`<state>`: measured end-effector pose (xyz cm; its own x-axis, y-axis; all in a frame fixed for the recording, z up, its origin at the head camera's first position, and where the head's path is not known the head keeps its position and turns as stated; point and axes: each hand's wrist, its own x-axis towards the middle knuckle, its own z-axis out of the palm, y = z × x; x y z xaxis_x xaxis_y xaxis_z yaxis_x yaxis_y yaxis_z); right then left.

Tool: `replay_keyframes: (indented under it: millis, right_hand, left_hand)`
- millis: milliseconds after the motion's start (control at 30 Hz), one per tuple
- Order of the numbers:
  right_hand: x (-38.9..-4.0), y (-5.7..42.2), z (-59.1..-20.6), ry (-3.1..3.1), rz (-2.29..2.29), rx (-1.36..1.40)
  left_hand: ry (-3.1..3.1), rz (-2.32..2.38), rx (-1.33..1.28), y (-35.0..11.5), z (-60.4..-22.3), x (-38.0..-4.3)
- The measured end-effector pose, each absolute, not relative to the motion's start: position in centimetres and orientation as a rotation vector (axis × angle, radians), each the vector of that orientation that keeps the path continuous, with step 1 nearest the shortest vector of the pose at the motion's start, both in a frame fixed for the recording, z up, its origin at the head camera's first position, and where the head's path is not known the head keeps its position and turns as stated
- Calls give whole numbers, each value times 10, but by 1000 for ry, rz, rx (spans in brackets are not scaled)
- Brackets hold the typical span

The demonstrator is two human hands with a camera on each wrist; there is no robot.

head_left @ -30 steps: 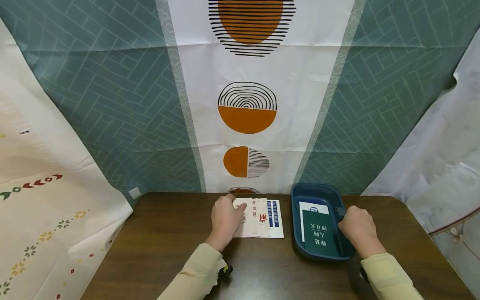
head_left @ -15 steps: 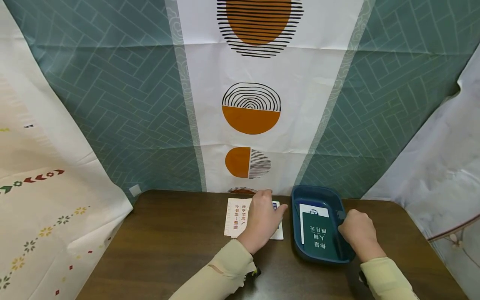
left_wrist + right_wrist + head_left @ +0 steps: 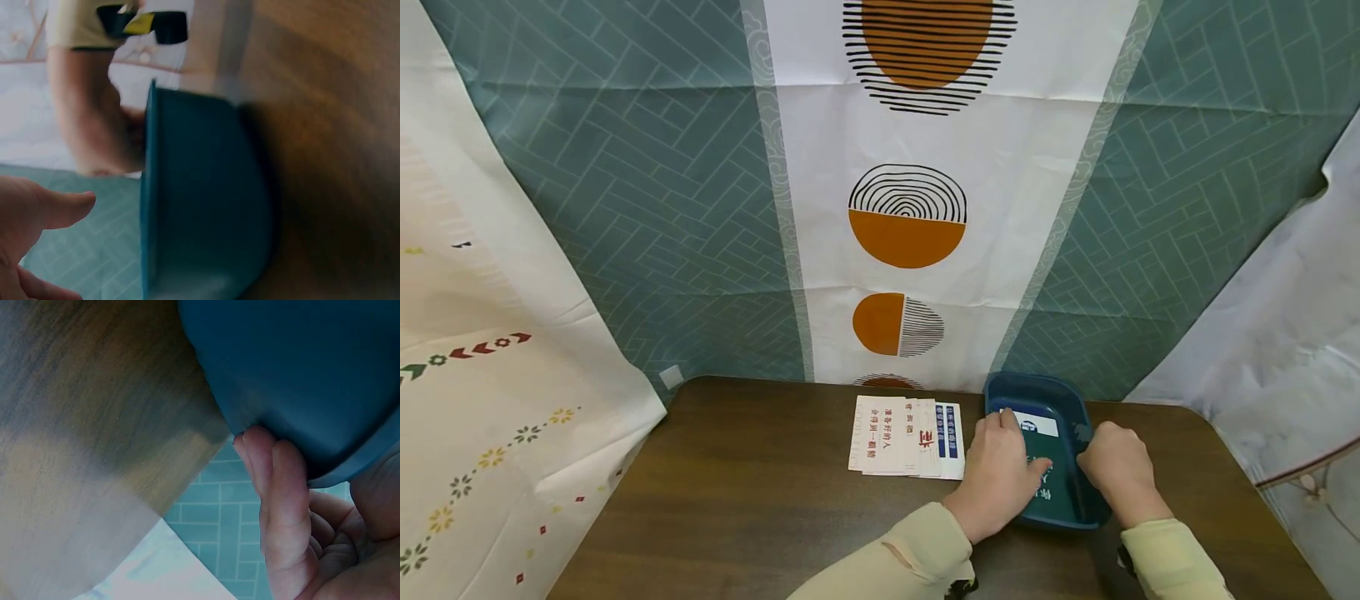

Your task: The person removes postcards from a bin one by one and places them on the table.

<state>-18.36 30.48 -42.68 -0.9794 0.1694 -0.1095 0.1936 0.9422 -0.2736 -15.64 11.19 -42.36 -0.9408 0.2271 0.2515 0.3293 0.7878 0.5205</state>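
My right hand (image 3: 1120,467) grips the right rim of a dark blue plastic tray (image 3: 1037,383). In the right wrist view its fingers (image 3: 287,494) press the outer wall, with the thumb side at the rim. Over the tray's left side hovers my left hand (image 3: 996,479), thumb held apart. The left wrist view shows that thumb (image 3: 69,209) and a finger spread, with nothing between them. Inside the tray lie a dark green card (image 3: 1060,496) with white characters and a white card (image 3: 1039,423), both partly hidden by the left hand.
Left of the tray, several overlapping cards lie on the brown wooden table (image 3: 760,500): pale ones with red print (image 3: 883,437) and a white one with blue strips (image 3: 953,442). A patterned cloth (image 3: 906,317) hangs behind the table's back edge.
My left hand has swept right, from above the pale cards across to the tray, uncovering those cards. My right hand keeps its grip on the tray rim.
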Motion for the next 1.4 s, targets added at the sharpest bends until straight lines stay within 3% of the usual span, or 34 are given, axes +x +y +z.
replay_keyframes:
  millis: [667, 1400]
  right_hand:
    - [-183, 307, -428, 3035, -424, 295]
    - [-185, 307, -431, 3048, -413, 293]
  left_hand:
    - [-3082, -473, -428, 158, -460, -153]
    - [-3383, -199, -118, 178, -464, -167]
